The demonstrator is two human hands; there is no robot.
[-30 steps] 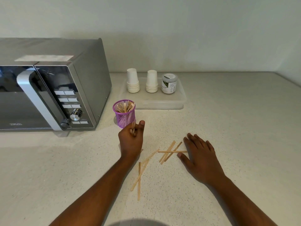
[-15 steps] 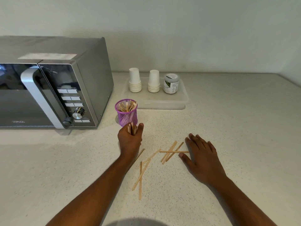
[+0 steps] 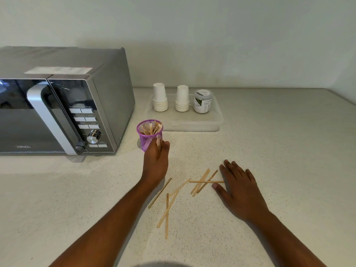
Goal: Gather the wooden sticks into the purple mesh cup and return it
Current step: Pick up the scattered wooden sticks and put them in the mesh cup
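Silver microwave oven point(image 3: 63, 112) stands far left on the speckled pale tabletop point(image 3: 279, 160). Purple mesh cup point(image 3: 149, 136), part-filled with sticks, sits just beside it. Left hand point(image 3: 157, 160) grips a few thin wooden sticks point(image 3: 158, 144) against the cup. Loose wooden sticks point(image 3: 200, 182) lie scattered between both hands. Right hand point(image 3: 238, 186) rests flat, fingers spread, touching one stick.

one head-worn view — looking forward and down, close over the counter point(image 3: 269, 151), microwave point(image 3: 63, 112) at its left.

Purple mesh cup point(image 3: 149, 134), pale tan sticks point(image 3: 200, 182), speckled off-white counter point(image 3: 269, 170), silver-grey microwave point(image 3: 63, 105), 2 white cup stacks point(image 3: 160, 99).
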